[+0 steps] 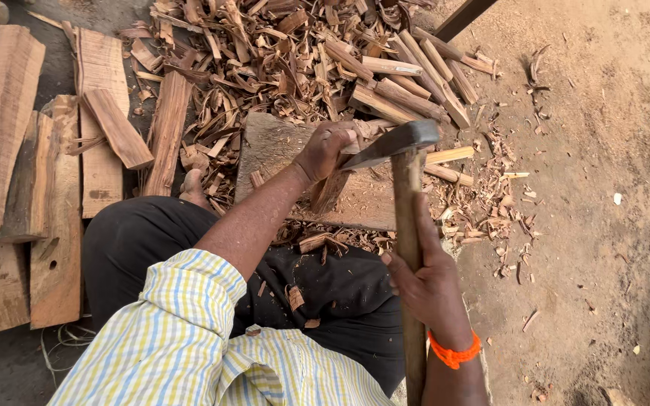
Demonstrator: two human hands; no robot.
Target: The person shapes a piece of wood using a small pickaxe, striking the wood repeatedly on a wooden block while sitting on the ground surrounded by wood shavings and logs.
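While the left hand (325,150) grips a wood piece (330,192) upright on the block (272,146), fingers closed | right hand (426,282) wrapped shut on the axe (404,143) handle, blade just beside left fingers | risk: a slip cuts the left hand, or the piece tips | chips (483,210) lie right of the hands

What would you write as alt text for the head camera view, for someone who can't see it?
A seated person's left hand holds a wooden stick upright on a chopping block while the right hand grips an axe whose blade rests against it. Wood shavings, trimmed sticks and planks lie around on the dirt ground.
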